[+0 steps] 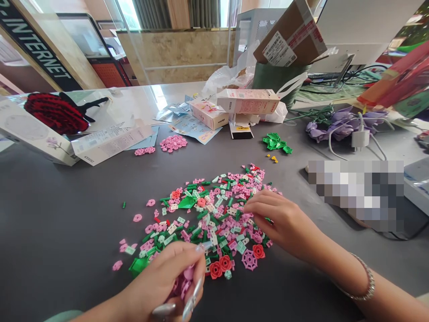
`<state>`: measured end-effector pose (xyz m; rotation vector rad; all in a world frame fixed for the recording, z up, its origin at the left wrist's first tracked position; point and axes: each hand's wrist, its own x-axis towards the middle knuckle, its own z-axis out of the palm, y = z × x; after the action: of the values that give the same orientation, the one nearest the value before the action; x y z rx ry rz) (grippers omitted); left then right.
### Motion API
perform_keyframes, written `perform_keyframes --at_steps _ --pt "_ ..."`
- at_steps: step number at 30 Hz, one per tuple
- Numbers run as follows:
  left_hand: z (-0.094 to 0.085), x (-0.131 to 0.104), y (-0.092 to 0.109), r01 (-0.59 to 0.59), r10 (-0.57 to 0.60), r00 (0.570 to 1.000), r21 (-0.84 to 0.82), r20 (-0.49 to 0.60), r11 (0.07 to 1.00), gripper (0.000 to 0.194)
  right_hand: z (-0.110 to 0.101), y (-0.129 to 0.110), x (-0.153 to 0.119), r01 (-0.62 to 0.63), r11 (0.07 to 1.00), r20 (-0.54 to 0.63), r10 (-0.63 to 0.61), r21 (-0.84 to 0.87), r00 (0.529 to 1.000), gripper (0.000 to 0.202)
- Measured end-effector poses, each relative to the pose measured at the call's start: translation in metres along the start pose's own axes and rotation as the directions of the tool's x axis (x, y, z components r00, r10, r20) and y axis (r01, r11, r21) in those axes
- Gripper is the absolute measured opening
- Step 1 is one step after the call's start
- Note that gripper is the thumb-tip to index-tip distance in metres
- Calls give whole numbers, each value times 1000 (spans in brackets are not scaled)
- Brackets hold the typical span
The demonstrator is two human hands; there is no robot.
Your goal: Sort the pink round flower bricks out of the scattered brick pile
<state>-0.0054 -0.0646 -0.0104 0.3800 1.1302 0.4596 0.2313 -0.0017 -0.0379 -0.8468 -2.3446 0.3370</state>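
A wide pile of small pink, green, white and red bricks (pixel 221 210) covers the middle of the dark table (pixel 77 223). My left hand (pixel 167 277), at the pile's front edge, is curled round several pink pieces (pixel 186 279) that show between its fingers. On the right side of the pile rests my right hand (pixel 276 219), fingers bent down among the bricks; what its fingertips hold, if anything, is hidden. Red rose pieces (pixel 225 263) and a pink web-shaped piece (pixel 250 260) lie between the two hands.
Sorted pink pieces (pixel 173 143), green leaves (pixel 276 142) and tiny yellow pieces (pixel 274 158) lie behind the pile. Farther back are white boxes (pixel 110 141), a pink box (pixel 250 101) and a green bin (pixel 278 80). Purple flowers (pixel 338 125), a charger (pixel 360 138) and a blurred object (pixel 358 190) are at right.
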Motion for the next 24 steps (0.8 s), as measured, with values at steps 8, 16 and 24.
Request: perform_keyframes --at_steps 8,16,24 --pt "-24 3 41 -278 272 961 191 55 941 47 -1 1 -1 -14 1000 25 14 3 1000 24" --pt "-59 59 126 -432 683 730 764 -14 478 42 3 0 0 -2 1000 27 1 8 1000 24" --pt "-62 123 207 -183 819 530 973 219 -141 31 5 0 -1 -4 1000 -3 4 19 1000 23"
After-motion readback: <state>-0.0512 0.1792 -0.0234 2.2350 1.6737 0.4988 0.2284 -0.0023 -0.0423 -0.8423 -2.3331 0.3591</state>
